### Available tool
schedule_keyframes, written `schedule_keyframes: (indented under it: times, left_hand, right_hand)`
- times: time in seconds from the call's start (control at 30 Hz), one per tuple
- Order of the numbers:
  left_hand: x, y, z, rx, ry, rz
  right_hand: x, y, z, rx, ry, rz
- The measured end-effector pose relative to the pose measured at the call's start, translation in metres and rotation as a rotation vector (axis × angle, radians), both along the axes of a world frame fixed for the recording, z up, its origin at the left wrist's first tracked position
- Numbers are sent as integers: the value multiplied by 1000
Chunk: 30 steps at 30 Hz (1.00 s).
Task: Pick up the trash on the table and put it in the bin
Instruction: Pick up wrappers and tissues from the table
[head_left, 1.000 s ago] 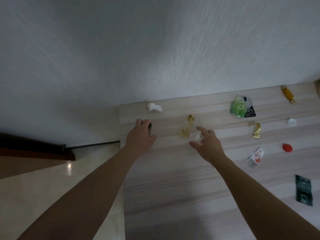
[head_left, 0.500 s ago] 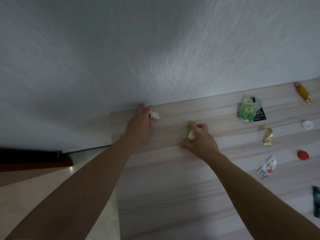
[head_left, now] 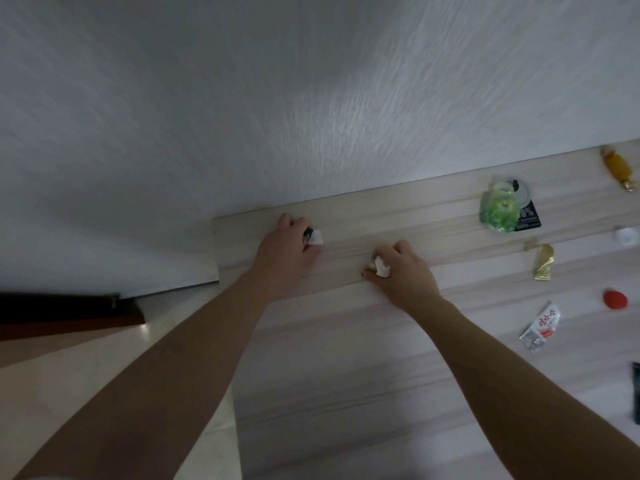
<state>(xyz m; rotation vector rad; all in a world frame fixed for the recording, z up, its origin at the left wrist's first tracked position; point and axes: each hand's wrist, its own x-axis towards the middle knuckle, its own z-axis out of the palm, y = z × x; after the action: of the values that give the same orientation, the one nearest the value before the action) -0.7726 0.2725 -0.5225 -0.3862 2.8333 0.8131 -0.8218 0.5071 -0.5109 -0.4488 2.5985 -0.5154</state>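
Near the far left corner of the light wooden table (head_left: 346, 358), my left hand (head_left: 284, 251) is curled over a crumpled white paper wad (head_left: 316, 238), with a small dark piece (head_left: 307, 232) tucked in the same fingers. To its right, my right hand (head_left: 405, 271) is closed on a white paper scrap (head_left: 381, 270); the gold wrapper that lay here is hidden under this hand. No bin is in view.
More trash lies to the right: a green wrapper (head_left: 497, 211) on a black packet (head_left: 528, 216), an orange candy (head_left: 618, 168), a white cap (head_left: 626, 235), a gold wrapper (head_left: 543, 263), a red cap (head_left: 615, 299), a white-red sachet (head_left: 542, 327). A wall (head_left: 311, 98) borders the table's far edge.
My left hand moved from the small dark piece up to the white wad and closed on it. My right hand slid left over the gold wrapper and closed, scrap still in its fingers.
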Motion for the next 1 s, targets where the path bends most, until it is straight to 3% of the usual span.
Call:
schedule_keyframes:
  times: [0.53, 0.87, 1.0]
  left_hand:
    - [43, 42, 50, 104, 86, 90]
    - [84, 89, 100, 63, 127, 95]
    - [100, 114, 114, 95, 165, 120]
  right_hand:
    - [22, 18, 44, -51, 38, -24]
    - [61, 64, 87, -203, 131, -30]
    - [78, 89, 100, -172, 164, -8]
